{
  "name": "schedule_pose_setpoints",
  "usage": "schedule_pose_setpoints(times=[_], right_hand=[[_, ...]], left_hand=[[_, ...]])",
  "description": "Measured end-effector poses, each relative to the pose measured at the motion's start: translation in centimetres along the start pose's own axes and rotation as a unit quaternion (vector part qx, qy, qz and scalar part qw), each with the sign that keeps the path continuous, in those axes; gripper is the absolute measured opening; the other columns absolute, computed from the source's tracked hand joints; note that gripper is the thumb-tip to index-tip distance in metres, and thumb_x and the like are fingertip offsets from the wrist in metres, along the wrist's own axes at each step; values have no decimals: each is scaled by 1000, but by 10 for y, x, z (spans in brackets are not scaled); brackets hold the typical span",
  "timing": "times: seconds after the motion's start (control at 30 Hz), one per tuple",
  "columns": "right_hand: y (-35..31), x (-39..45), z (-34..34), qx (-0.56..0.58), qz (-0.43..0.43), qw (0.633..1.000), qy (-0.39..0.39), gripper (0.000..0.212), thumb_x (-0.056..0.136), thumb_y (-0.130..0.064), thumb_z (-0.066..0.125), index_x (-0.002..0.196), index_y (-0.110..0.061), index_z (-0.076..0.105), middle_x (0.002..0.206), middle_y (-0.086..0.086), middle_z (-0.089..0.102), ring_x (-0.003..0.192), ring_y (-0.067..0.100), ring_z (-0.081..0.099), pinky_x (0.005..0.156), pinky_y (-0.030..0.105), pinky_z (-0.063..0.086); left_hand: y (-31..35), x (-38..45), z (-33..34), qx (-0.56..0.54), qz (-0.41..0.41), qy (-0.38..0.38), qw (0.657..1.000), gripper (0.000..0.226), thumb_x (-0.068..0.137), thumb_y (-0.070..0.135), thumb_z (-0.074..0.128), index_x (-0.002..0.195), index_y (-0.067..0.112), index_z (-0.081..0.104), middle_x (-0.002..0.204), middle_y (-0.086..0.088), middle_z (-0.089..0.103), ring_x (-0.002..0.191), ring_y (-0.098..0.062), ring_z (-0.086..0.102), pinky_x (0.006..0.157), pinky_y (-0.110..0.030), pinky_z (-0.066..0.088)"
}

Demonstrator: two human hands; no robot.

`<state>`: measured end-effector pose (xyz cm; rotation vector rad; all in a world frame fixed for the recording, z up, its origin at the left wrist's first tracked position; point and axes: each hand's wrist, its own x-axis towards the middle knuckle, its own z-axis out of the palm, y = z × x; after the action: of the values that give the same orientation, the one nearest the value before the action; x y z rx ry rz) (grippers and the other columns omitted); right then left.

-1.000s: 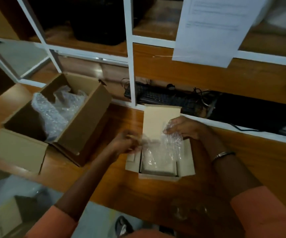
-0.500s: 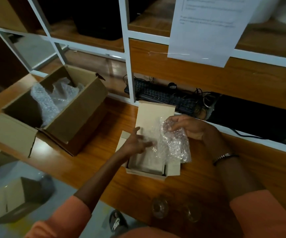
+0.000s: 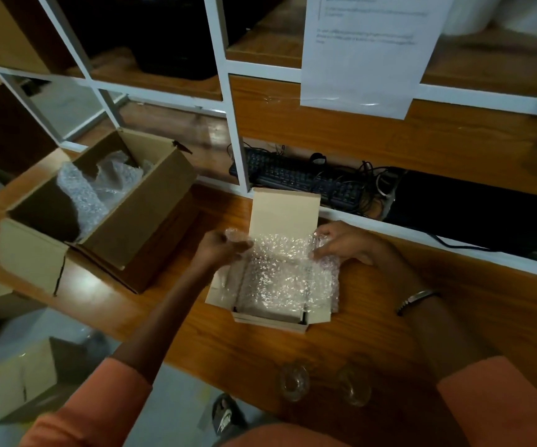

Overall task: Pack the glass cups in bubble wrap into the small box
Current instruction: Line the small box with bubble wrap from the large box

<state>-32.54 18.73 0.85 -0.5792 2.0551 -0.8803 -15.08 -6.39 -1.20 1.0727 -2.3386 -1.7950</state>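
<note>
A small pale cardboard box (image 3: 317,312) stands open on the wooden table (image 3: 373,324), its lid flap upright at the back. A sheet of clear bubble wrap (image 3: 281,272) is stretched flat over the box's opening. My left hand (image 3: 220,246) pinches the sheet's left top corner, and my right hand (image 3: 341,241) pinches its right top corner. Two empty glass cups (image 3: 293,379) (image 3: 354,385) stand side by side near the table's front edge, close to me and unwrapped.
A larger open brown carton (image 3: 138,214) with more bubble wrap (image 3: 92,191) inside sits at the left of the table. A black keyboard (image 3: 296,177) with cables lies on the shelf behind the small box. A white paper sheet (image 3: 367,50) hangs above. Another carton (image 3: 25,382) is on the floor.
The bubble wrap was bunched in my right hand; both hands have now spread it flat over the small box. My left hand moved up to take the left corner.
</note>
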Motion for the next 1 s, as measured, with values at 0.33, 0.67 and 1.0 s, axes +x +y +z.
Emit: schedule_pose_setpoints(times=[0.33,0.67,1.0], right_hand=[[-14,1,72,-334,-110,910,220,54,83,-35,86,131,-27,63,125,-1,61,119,22,53,85,38,52],[10,-1,156,-505,-28,862,13,59,96,-23,65,152,-26,48,143,12,58,126,35,61,105,49,46],[-11,-1,143,-473,-65,869,125,38,89,-2,71,124,-17,68,122,10,67,113,30,65,89,42,53]], left_hand=[[-31,-7,13,464,180,213,841,77,80,60,80,139,21,52,131,-10,58,117,-32,57,94,-49,51],[-75,-19,31,623,293,-84,720,44,101,40,59,139,17,63,165,-13,42,158,-29,27,132,-51,9],[-74,-1,60,623,286,-157,711,76,102,48,56,161,7,30,149,-19,58,128,-39,62,114,-56,43]])
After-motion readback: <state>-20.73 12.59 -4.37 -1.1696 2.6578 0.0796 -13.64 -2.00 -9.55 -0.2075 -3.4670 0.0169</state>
